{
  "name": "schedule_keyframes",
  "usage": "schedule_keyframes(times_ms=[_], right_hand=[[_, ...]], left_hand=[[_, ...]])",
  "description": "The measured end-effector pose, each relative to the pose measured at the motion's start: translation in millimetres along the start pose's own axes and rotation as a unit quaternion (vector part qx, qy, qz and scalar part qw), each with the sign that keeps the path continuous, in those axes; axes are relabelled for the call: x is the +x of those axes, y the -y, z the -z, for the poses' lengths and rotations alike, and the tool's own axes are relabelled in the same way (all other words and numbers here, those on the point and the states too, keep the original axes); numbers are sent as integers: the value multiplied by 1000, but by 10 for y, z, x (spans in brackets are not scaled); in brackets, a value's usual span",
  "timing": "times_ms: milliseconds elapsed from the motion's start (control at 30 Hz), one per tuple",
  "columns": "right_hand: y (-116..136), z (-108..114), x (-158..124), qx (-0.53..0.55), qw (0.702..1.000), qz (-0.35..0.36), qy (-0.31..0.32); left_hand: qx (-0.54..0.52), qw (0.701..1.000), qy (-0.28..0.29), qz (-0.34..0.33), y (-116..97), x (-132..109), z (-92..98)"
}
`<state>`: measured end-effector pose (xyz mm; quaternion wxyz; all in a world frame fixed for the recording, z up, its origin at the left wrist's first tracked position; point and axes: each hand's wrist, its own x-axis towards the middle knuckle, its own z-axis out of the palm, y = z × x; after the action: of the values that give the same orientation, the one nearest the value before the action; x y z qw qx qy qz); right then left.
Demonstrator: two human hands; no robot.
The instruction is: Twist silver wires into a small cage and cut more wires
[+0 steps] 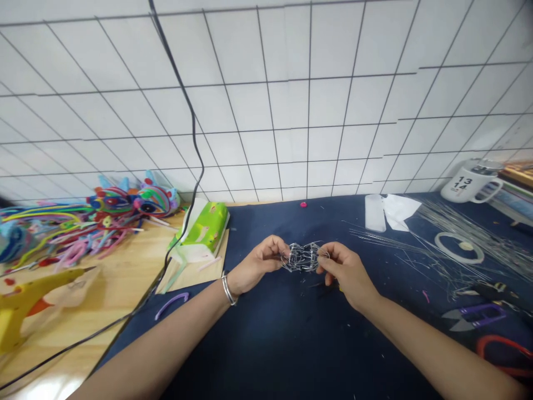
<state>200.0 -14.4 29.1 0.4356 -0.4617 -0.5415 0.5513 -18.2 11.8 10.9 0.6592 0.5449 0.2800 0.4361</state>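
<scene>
Beyond your hands, a tiled wall spans the background, and below them spreads the surface, dark around your arms and pale wood further left. Well to the left of your left hand sprawls a heap of coloured stems; well to the right of your right hand, loose wires fan out. The glue gun lies far left, nearer you than the stems, and the tissue pack is just beyond your left hand. Your left hand pinches one end of the wire frame, and your right hand grips the other between thumb and fingers. Far right of your right hand stands the mug, with the snips nearer you.

The wire frame sits between your two hands. It seems largely formed: bent wire already makes a rounded, cage-like body, bare metal throughout. Thin tips jut out near both ends, so some tidying probably remains.

Your fingertips hide both its ends, and its fine crossings blur together. You cannot tell whether it touches the surface. The left edge cuts off the glue gun; the dark tools beside the snips are hard to make out.
</scene>
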Motion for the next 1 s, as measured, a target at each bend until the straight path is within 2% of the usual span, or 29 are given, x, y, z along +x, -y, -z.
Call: schedule_keyframes(times_ms=[167, 333, 467, 800, 1000], right_hand=[[27, 12, 10, -32, 999, -26, 12], [1, -9, 16, -21, 999, -35, 29], [-17, -18, 15, -15, 999, -33, 36], [-83, -80, 16, 22, 997, -34, 71], [-111, -80, 9, 14, 997, -36, 68]], left_hand=[[-90, 996, -10, 26, 51, 10, -1], [-155, 986, 23, 61, 30, -14, -17], [-202, 976, 23, 73, 31, -28, -54], [-255, 963, 10, 86, 86, -15, -105], [-282, 955, 3, 90, 51, -12, -119]])
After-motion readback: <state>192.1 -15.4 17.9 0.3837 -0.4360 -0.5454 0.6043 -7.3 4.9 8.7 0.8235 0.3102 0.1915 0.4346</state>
